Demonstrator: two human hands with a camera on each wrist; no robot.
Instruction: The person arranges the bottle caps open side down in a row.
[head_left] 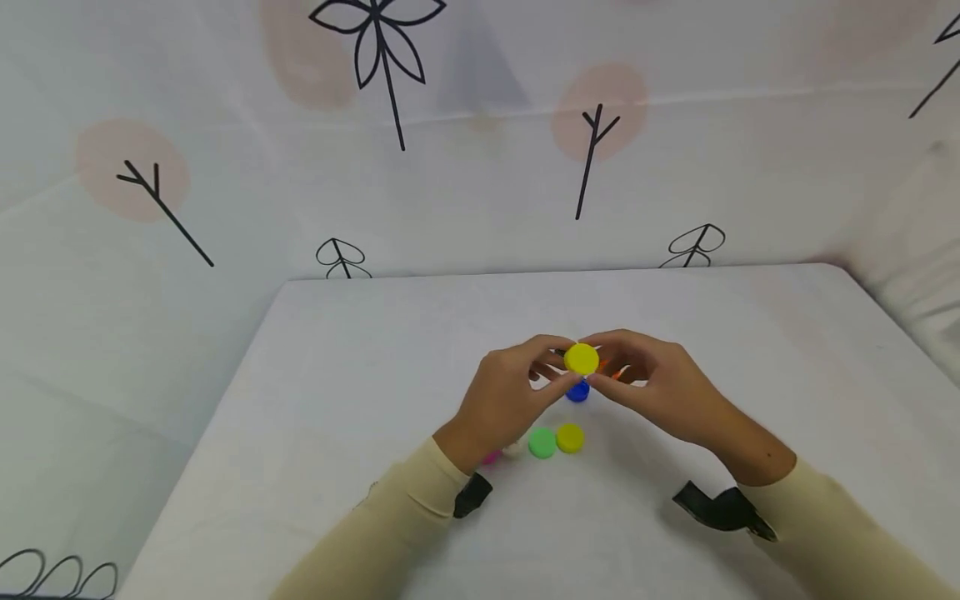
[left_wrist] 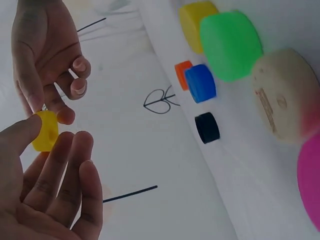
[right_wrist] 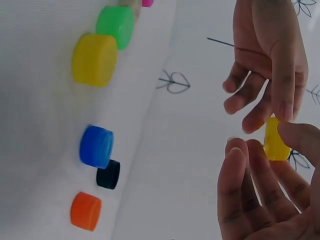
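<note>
Both hands meet above the table around one small yellow bottle cap [head_left: 582, 359], which faces the head camera with its flat round top. My left hand [head_left: 495, 400] pinches its left side between thumb and fingers. From the other side, the thumb and fingertips of my right hand [head_left: 663, 383] grip its right edge. Beneath the hands lie a blue cap [head_left: 577, 392], a black cap [left_wrist: 207, 128] and an orange cap [right_wrist: 86, 211]. Closer to the body, a second yellow cap [head_left: 570, 437] and a green cap [head_left: 542, 442] sit side by side.
A beige cap [head_left: 513, 451] and a pink cap [head_left: 491, 457] lie left of the green one, partly hidden by the left wrist. Black straps [head_left: 472, 496] show at both sleeves. The white table [head_left: 360, 358] ends at a cloth backdrop with plant drawings.
</note>
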